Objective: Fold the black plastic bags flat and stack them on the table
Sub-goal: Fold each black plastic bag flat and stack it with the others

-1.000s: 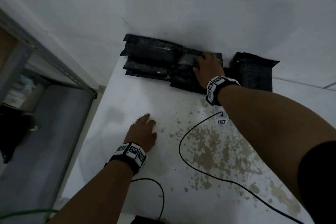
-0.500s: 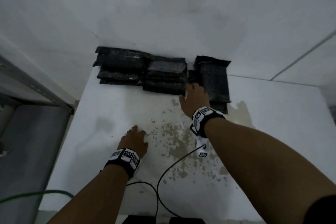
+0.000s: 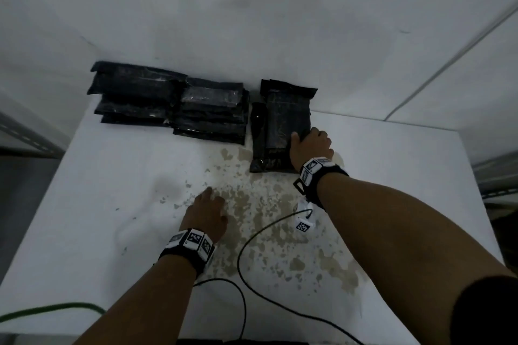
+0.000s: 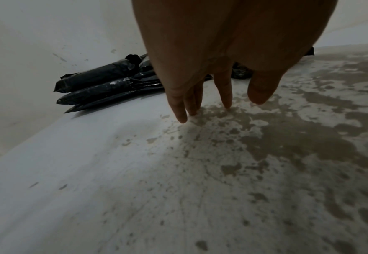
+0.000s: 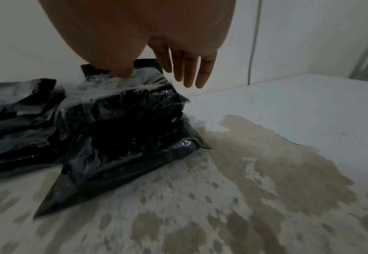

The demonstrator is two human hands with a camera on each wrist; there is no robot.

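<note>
Three stacks of folded black plastic bags stand along the wall at the back of the white table (image 3: 112,190): a left stack (image 3: 134,95), a middle stack (image 3: 215,117) and a right stack (image 3: 283,123). My right hand (image 3: 307,141) is at the near right corner of the right stack (image 5: 122,130). Its thumb touches the top bag, while its straight fingers (image 5: 189,72) hang beside the stack's right side. My left hand (image 3: 208,204) rests on the bare table in front of the stacks, its fingertips (image 4: 226,96) straight and touching the surface, holding nothing.
Brown stains (image 3: 252,204) cover the table's middle. A black cable (image 3: 246,244) and a white marker tag (image 3: 302,226) lie near my right wrist. A green cable (image 3: 42,311) crosses the near left edge. White walls close the back; metal shelving (image 3: 25,140) stands at left.
My right hand has moved from the middle stack, back across the table, to the near right corner of the right stack. My left hand has stayed on the table.
</note>
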